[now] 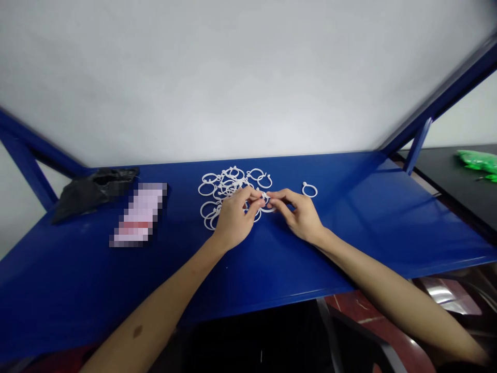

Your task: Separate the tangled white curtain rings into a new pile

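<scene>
White plastic curtain rings [231, 184], each with a small eyelet, lie in a loose pile on the blue table. In front of the pile, my left hand [236, 217] is closed in a pinch, thumb against fingers. My right hand [302, 215] also pinches, its fingertips nearly meeting the left ones. Between them is a white curtain ring [269, 210], its small joint at the fingertips and its lower arc showing below. My fingers hide part of it. Apart to the right lies a single white ring [305, 184]. Several rings are partly covered by my left hand.
A crumpled black plastic bag [95, 191] and a blurred-out pink rectangular item [142, 212] lie on the left of the blue table [373, 207]. Behind is a pale wall [248, 77]. Blue frame bars [421, 140] rise at both sides. Something green [477, 160] lies on a dark surface far right.
</scene>
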The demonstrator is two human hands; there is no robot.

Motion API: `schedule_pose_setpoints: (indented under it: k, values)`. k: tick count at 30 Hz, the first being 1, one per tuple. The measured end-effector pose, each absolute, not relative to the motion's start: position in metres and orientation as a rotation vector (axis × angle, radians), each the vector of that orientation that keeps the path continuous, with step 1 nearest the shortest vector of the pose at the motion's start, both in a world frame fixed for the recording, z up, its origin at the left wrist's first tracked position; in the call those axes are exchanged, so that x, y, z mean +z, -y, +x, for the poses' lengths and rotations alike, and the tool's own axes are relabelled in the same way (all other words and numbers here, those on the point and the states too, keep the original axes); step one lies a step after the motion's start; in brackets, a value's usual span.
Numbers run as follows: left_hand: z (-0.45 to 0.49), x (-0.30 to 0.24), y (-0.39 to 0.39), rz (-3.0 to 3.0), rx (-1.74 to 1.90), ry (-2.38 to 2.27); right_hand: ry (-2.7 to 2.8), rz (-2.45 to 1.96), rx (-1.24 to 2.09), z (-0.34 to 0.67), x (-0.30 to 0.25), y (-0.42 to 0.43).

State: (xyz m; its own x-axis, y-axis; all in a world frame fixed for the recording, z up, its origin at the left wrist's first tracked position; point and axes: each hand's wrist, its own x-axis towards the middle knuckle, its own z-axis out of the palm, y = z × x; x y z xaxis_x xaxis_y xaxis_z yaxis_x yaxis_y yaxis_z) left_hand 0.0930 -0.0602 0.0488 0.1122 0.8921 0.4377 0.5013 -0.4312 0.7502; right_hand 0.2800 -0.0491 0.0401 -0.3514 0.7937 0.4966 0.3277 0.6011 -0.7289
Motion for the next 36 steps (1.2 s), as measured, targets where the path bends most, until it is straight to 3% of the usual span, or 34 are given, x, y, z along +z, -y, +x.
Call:
schedule_pose_setpoints:
  k: [8, 14, 20, 26, 30, 36]
  values:
    - [0.093, 0.037, 0.064, 2.232, 1.359, -1.307, 2.084, -0.789, 0.524, 0.283, 0.034, 0.052]
    - [0.092, 0.034, 0.061, 2.454, 1.241, -1.301, 2.229, -0.804, 0.381, 0.289, 0.039, 0.044]
    - [0.090, 0.033, 0.056, 2.605, 1.007, -1.410, 2.095, -1.560, -0.042, 0.311, 0.054, 0.025]
    - [0.088, 0.034, 0.055, 2.608, 1.008, -1.403, 1.992, -2.081, -0.078, 0.342, 0.053, 0.004]
    - [0.089, 0.034, 0.056, 2.629, 0.995, -1.392, 1.959, -2.006, -0.190, 0.349, 0.046, 0.000]
    - [0.090, 0.035, 0.055, 2.634, 0.997, -1.416, 2.215, -1.458, -0.123, 0.332, 0.020, 0.000]
